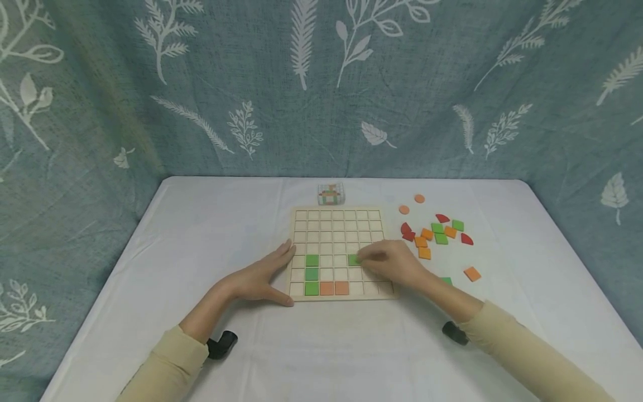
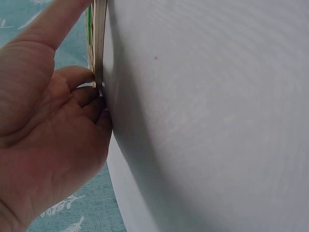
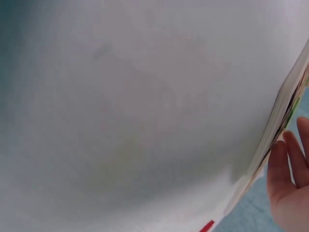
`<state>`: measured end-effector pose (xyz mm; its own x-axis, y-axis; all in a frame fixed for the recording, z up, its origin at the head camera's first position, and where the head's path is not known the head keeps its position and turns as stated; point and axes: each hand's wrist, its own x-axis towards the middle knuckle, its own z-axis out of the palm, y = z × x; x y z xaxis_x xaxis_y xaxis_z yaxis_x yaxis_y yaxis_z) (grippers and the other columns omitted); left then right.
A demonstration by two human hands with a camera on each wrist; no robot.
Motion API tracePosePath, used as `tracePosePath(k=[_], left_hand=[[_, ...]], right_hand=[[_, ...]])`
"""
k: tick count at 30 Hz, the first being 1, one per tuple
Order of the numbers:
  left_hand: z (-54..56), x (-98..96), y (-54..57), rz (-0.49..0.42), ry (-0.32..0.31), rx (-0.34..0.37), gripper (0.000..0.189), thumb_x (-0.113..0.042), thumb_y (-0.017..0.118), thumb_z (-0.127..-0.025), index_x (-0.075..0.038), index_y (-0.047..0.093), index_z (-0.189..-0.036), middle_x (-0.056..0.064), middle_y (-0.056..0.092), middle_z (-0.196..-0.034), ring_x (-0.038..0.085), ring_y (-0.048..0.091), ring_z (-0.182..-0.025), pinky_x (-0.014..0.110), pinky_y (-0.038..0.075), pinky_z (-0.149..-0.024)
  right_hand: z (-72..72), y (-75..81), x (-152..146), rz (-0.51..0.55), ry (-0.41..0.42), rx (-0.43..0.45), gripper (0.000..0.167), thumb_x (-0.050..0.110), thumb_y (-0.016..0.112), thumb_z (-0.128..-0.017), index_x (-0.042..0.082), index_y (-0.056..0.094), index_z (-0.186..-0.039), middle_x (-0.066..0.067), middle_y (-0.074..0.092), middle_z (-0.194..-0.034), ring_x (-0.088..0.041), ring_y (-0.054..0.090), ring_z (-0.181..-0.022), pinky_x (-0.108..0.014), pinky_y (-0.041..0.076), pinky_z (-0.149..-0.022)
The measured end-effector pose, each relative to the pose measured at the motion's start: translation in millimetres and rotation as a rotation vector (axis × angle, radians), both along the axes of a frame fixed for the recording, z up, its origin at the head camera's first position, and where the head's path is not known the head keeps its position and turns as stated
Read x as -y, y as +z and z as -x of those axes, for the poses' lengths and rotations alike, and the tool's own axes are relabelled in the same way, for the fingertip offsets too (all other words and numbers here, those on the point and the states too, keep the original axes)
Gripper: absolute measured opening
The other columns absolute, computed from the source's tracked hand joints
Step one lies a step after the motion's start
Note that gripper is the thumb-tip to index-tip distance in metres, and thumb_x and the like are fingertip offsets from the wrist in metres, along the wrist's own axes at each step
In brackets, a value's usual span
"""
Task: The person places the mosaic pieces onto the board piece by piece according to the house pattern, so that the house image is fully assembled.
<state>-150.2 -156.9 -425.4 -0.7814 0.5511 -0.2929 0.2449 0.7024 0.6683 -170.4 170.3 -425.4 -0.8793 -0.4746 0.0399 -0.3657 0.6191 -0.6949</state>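
Observation:
A pale wooden grid board (image 1: 339, 237) lies flat on the table. Three green square tiles (image 1: 312, 274) form a column near its left side, with two orange square tiles (image 1: 334, 288) along the bottom row. My left hand (image 1: 261, 274) rests at the board's left edge, fingers stretched and thumb spread at the lower corner; the left wrist view shows its fingers against the board's side. Over the board's right part, my right hand (image 1: 394, 262) pinches a green square tile (image 1: 354, 260) in a cell, its fingertips covering the tile's right edge.
Right of the board lie loose pieces: several green squares (image 1: 441, 239), orange squares (image 1: 424, 253), red quarter-circles (image 1: 466, 239) and two orange discs (image 1: 404, 210). A small patterned box (image 1: 330, 194) stands behind the board. White cloth (image 1: 221, 212) covers the table.

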Motion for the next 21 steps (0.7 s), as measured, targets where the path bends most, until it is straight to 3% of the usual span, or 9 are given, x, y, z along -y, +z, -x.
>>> tracePosePath(k=[5,9,15,21], left_hand=[[0.5,-0.5,-1.3,0.002,0.004,0.002,0.118,-0.04,0.086,-0.07,-0.002,0.013,-0.156,0.015,-0.001,-0.162,0.033,0.002,-0.148,0.05,0.013,-0.118],[0.4,-0.9,-1.0,0.004,0.005,0.001,0.118,-0.041,0.085,-0.07,-0.002,0.013,-0.156,0.015,-0.001,-0.162,0.033,0.003,-0.148,0.05,0.013,-0.117],[-0.5,-0.7,1.5,0.003,-0.003,0.005,0.118,-0.041,0.085,-0.072,-0.002,0.012,-0.155,0.016,-0.002,-0.162,0.034,0.002,-0.148,0.051,0.012,-0.117],[0.0,0.2,0.9,-0.004,-0.013,0.012,0.116,-0.04,0.084,-0.074,-0.002,0.011,-0.155,0.015,-0.004,-0.162,0.034,0.001,-0.148,0.051,0.012,-0.117]], right_hand=[[-4.4,4.3,-9.8,0.076,-0.11,0.152,0.019,0.021,0.074,-0.088,0.018,0.076,-0.106,0.005,0.071,-0.108,-0.017,0.063,-0.108,-0.04,0.051,-0.094],[-10.7,8.0,-25.4,0.109,-0.17,0.212,0.022,0.025,0.072,-0.089,0.017,0.074,-0.11,0.003,0.069,-0.11,-0.019,0.061,-0.11,-0.042,0.05,-0.096],[-24.0,11.6,-62.7,0.084,-0.233,0.231,0.029,0.028,0.071,-0.09,0.015,0.071,-0.116,-0.002,0.067,-0.116,-0.022,0.059,-0.112,-0.044,0.051,-0.095],[-36.5,10.2,-104.4,0.045,-0.258,0.189,0.031,0.027,0.069,-0.092,0.011,0.069,-0.119,-0.005,0.068,-0.116,-0.026,0.06,-0.11,-0.043,0.053,-0.092]])
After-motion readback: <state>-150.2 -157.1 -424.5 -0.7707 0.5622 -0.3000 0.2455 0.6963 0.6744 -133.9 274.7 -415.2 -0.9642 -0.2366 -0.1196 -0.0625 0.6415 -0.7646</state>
